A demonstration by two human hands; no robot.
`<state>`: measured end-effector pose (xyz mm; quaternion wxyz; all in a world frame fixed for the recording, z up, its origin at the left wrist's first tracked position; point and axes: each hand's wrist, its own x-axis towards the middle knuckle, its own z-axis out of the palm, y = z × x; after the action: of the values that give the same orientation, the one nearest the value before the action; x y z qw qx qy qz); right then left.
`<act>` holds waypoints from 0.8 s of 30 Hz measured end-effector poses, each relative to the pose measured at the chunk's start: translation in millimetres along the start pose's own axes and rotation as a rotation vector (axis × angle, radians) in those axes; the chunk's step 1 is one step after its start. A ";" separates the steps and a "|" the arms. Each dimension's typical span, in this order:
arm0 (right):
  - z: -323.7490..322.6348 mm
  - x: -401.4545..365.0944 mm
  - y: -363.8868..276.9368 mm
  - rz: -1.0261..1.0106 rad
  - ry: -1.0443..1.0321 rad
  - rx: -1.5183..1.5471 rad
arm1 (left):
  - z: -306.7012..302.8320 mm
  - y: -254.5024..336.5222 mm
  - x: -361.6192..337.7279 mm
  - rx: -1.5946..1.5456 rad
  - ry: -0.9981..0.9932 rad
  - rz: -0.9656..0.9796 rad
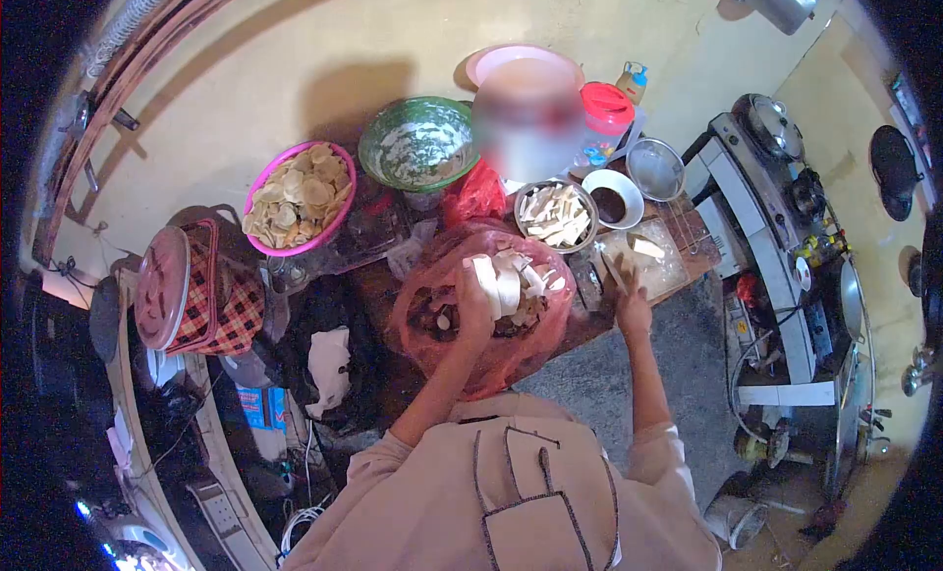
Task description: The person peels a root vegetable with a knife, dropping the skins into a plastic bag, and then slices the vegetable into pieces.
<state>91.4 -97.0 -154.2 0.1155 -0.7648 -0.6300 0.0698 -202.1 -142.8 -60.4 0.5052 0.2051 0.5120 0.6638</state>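
Observation:
My left hand is closed around a thick white peeled piece, which looks like cassava, above a red plastic bag. Peels and white scraps lie inside the bag. On the right, my right hand is closed on a thin knife at the edge of a cutting board. One pale cut piece rests on that board. Just behind it, a metal bowl holds many white sticks.
A pink basket of round pale slices, a green basin and a red-lidded container stand toward the wall. A white bowl of dark contents sits beside a strainer. The stove is at right.

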 end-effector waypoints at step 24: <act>-57.9 -76.2 -203.3 -0.344 -0.027 1.150 | 20.7 -40.4 -33.8 0.056 -0.084 0.278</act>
<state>-101.6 -140.4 -47.5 0.5122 -0.4658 -0.6075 0.3894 -153.4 -164.3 -79.8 0.4235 0.3156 0.4754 0.7036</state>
